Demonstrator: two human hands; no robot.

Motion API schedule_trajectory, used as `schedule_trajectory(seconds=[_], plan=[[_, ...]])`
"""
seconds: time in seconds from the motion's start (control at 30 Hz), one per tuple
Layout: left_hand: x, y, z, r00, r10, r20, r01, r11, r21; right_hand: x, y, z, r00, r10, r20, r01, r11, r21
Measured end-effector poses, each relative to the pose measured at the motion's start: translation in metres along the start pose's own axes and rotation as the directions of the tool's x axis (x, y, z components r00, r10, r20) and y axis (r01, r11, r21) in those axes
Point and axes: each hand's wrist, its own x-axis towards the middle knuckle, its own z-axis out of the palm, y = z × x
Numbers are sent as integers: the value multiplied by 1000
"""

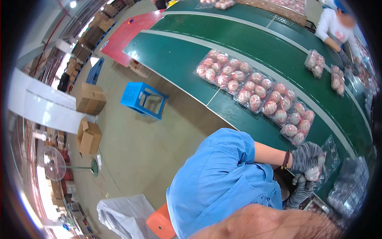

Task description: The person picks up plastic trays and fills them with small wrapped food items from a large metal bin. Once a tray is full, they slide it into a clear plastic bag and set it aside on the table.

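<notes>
Head view. Left hand, in a grey knit glove, has its fingers curled down over a wrapped fruit, gripping it from above. Right hand, also gloved, sits just beneath the fruit and touches it; whether those fingers are closed on it cannot be told. A clear tray lies open on the green bench, just beyond the left fingers. A row of filled trays runs away from the fingers along the bench edge. Well beyond, a co-worker's hand rests near two more packs. A blue stool stands on the floor, well apart.
</notes>
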Motion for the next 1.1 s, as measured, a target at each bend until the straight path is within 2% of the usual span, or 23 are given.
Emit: schedule_trajectory(seconds=[0.03, 0.1, 0.13, 0.17, 0.27, 0.3, 0.4, 0.5, 0.53, 0.57, 0.6, 0.67, 0.7, 0.73, 0.77, 0.9, 0.93, 0.97, 1.0, 1.03, 1.1], plan=[[-1, -3, 9, 985, -55, -165, 18, 976, -219, -1, -6, 0, 999, -43, -13, 40, 984, -176], [1, 0, 15, 979, -186, -88, 139, 914, -381, -4, -3, -2, 996, -18, -93, -2, 978, -209], [2, 3, 16, 974, -211, -81, 169, 917, -362, -4, -4, -3, 994, -4, -111, -22, 973, -230], [4, 11, 13, 969, -236, -73, 198, 919, -342, -5, -6, -4, 997, -26, -78, 12, 985, -174], [4, 1, 31, 987, 14, -158, -21, 999, -45, -12, -10, -12, 996, -84, 26, 84, 997, 1], [2, 0, 34, 985, 40, -170, -41, 999, -4, -12, -2, -29, 994, -14, 108, -9, 979, 205], [0, 9, 36, 998, 44, -47, -37, 988, 148, -13, 11, -40, 998, -39, -58, 46, 990, 137], [-1, 28, 31, 1000, -7, 20, 8, 998, -60, -16, 11, -37, 967, -73, -243, 93, 993, 72], [1, 35, 26, 998, -23, 51, 28, 993, -118, -18, 12, -42, 968, -59, -243, 70, 997, 37], [3, 43, 16, 971, -135, 198, 158, 982, -102, -20, 11, -47, 969, -41, -243, 43, 999, 2], [2, 41, 19, 968, -97, 230, 111, 993, -47, -23, 13, -53, 969, -23, -244, 14, 999, -36], [6, 32, 30, 955, -18, 297, 3, 999, 52, -27, 23, -58, 963, 28, -269, 11, 990, 142], [3, 26, 41, 964, 5, 265, -47, 987, 153, -25, 39, -68, 949, 60, -310, 7, 978, 210], [0, 25, 45, 973, 33, 230, -69, 986, 151, -24, 55, -83, 934, 94, -345, 5, 961, 276], [-2, 24, 49, 979, 60, 195, -89, 985, 148, -29, 65, -102, 949, 46, -312, 15, 982, 190], [-6, 10, 61, 990, 143, -2, -143, 989, 30, -32, -6, -28, 929, -106, -355, 87, 994, -71], [-5, 16, 55, 998, -10, 58, 15, 996, -90, -32, -18, -19, 926, -128, -355, 98, 990, -102], [-2, 27, 45, 979, -154, 134, 178, 964, -197, -29, -16, -23, 924, -164, -346, 88, 971, -224], [1, 33, 38, 933, -282, 224, 340, 895, -288, -27, -14, -27, 928, -182, -326, 100, 962, -253], [5, 30, 40, 905, -366, 218, 420, 851, -316, -22, -21, -26, 931, -200, -306, 112, 953, -281], [5, 27, 41, 888, -398, 233, 461, 770, -441, -15, -27, -25, 929, -268, -254, 168, 919, -356]])
